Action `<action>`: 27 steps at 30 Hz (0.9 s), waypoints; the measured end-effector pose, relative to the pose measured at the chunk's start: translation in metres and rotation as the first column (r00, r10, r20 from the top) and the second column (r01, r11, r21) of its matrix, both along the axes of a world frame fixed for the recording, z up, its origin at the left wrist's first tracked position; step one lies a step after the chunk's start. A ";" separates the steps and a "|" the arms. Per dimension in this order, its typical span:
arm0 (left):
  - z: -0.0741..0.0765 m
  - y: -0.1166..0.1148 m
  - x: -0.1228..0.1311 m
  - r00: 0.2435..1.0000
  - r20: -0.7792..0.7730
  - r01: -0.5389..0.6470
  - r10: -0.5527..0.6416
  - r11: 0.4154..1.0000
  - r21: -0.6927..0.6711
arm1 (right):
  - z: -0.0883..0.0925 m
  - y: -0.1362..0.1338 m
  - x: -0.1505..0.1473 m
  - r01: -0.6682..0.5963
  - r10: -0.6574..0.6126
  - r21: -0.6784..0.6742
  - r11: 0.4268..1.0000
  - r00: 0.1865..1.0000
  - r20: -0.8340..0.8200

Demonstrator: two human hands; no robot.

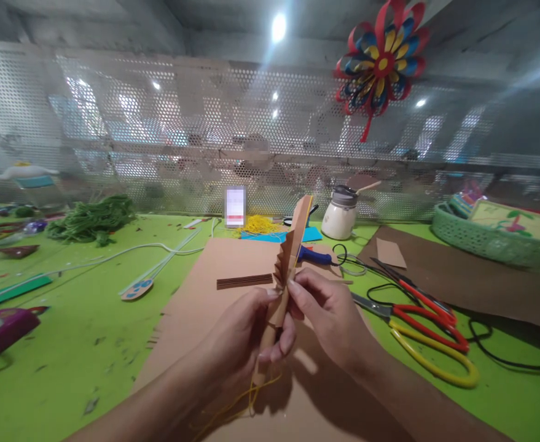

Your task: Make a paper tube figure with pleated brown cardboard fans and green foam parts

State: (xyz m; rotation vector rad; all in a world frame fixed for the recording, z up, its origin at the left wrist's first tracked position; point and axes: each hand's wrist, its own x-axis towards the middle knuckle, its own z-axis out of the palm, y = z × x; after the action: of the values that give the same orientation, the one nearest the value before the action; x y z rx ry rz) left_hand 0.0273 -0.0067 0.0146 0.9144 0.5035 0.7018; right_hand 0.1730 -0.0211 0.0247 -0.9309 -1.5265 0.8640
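Observation:
Between both hands stands a folded paper fan [288,252], its brown pleats facing left and a lighter tan strip rising on the right. My left hand [246,319] is wrapped round its lower part, thumb against the base of the pleats. My right hand [327,307] pinches the fan's base from the right. A yellow string [251,393] hangs from the lower end. Below lies a large tan paper sheet [182,331], with a folded dark brown paper strip [244,282] on it. The inner fingers of my right hand are partly hidden.
Scissors with red and yellow handles [435,331] and a blue-handled tool [318,256] lie to the right. Behind are a white jar [338,215], a phone [235,207] and yellow strings [263,226]. A green basket [495,242] stands far right, a green string bundle [92,218] at left.

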 end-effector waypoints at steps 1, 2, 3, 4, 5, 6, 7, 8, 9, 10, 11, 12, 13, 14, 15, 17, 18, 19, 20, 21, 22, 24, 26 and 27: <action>0.000 0.000 0.000 1.000 -0.004 -0.003 0.003 1.000 0.001 | -0.001 0.000 -0.001 0.004 -0.004 -0.003 1.000 1.000 -0.011; -0.001 0.000 0.000 1.000 -0.007 -0.005 0.005 1.000 0.003 | -0.003 0.000 -0.002 0.008 -0.008 -0.007 1.000 1.000 -0.022; -0.001 0.000 0.000 1.000 -0.004 -0.005 0.005 1.000 0.007 | -0.004 -0.001 -0.003 0.012 -0.012 -0.010 1.000 1.000 -0.029; -0.002 0.001 0.001 1.000 -0.001 -0.004 0.004 1.000 0.012 | -0.005 -0.001 -0.003 0.017 -0.017 -0.010 1.000 0.999 -0.033; -0.002 0.001 0.001 1.000 0.006 -0.006 0.006 1.000 0.019 | -0.005 -0.001 -0.004 0.021 -0.021 -0.008 1.000 0.999 -0.032; -0.003 0.001 0.001 1.000 0.016 -0.009 0.009 1.000 0.023 | -0.005 -0.002 -0.004 0.023 -0.023 -0.004 1.000 0.999 -0.030; -0.003 0.002 0.001 1.000 0.025 -0.012 0.012 1.000 0.022 | -0.004 -0.002 -0.005 0.021 -0.021 -0.002 1.000 0.999 -0.027; -0.003 0.002 0.001 0.999 0.033 -0.014 0.014 1.000 0.017 | -0.003 -0.002 -0.005 0.018 -0.018 -0.004 1.000 0.999 -0.027; -0.003 0.002 0.001 0.999 0.043 -0.017 0.017 1.000 0.010 | -0.002 -0.003 -0.005 0.018 -0.019 -0.004 1.000 0.999 -0.029; -0.003 0.002 0.001 0.999 0.051 -0.018 0.018 1.000 0.003 | -0.001 -0.003 -0.005 0.018 -0.018 -0.006 1.000 0.999 -0.033; -0.003 0.003 0.001 0.998 0.057 -0.015 0.015 1.000 -0.001 | -0.001 -0.003 -0.005 0.017 -0.018 -0.010 1.000 0.999 -0.039; -0.003 0.003 0.000 0.998 0.060 -0.011 0.011 1.000 -0.003 | 0.000 -0.004 -0.005 0.011 -0.011 -0.018 1.000 0.999 -0.050; -0.003 0.003 0.000 0.998 0.067 -0.008 0.008 1.000 -0.001 | 0.000 -0.004 -0.006 -0.010 0.007 -0.038 0.999 0.998 -0.068; -0.002 0.003 0.000 0.997 0.074 -0.006 0.006 1.000 0.001 | 0.000 -0.004 -0.006 -0.043 0.037 -0.065 0.997 0.995 -0.094; -0.002 0.003 0.000 0.997 0.077 -0.003 0.003 1.000 0.000 | -0.001 -0.004 -0.006 -0.086 0.074 -0.096 0.992 0.990 -0.124; -0.001 0.003 -0.001 0.997 0.081 0.005 -0.004 1.000 -0.008 | -0.002 -0.005 -0.007 -0.157 0.130 -0.141 0.977 0.974 -0.184; -0.001 0.003 -0.001 0.997 0.081 0.009 -0.008 1.000 -0.014 | -0.002 -0.005 -0.007 -0.175 0.143 -0.150 0.973 0.969 -0.203; -0.001 0.003 -0.001 0.997 0.079 0.011 -0.009 1.000 -0.018 | -0.002 -0.005 -0.007 -0.178 0.144 -0.151 0.972 0.967 -0.211; -0.001 0.003 -0.001 0.997 0.080 0.008 -0.007 1.000 -0.023 | -0.002 -0.005 -0.007 -0.173 0.140 -0.148 0.974 0.967 -0.212; -0.001 0.003 0.000 0.997 0.081 0.003 -0.001 1.000 -0.023 | -0.002 -0.005 -0.007 -0.168 0.135 -0.148 0.975 0.969 -0.209; -0.001 0.003 0.000 0.997 0.082 -0.003 0.005 1.000 -0.020 | -0.001 -0.005 -0.007 -0.162 0.131 -0.150 0.975 0.971 -0.202; -0.001 0.003 0.000 0.997 0.078 -0.006 0.007 1.000 -0.009 | 0.000 -0.004 -0.005 -0.131 0.102 -0.143 0.981 0.977 -0.189; 0.000 0.003 0.001 0.998 0.067 0.003 -0.003 1.000 -0.003 | 0.002 -0.003 -0.004 -0.085 0.064 -0.120 0.989 0.984 -0.166; 0.000 0.003 0.001 0.998 0.061 0.007 -0.007 1.000 -0.005 | 0.003 -0.003 -0.003 -0.065 0.048 -0.108 0.992 0.987 -0.154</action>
State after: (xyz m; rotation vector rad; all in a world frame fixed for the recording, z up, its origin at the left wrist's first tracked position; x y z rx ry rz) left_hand 0.0279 -0.0039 0.0147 0.8871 0.4479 0.7198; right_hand 0.1704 -0.0241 0.0273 -0.8856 -1.3905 1.0479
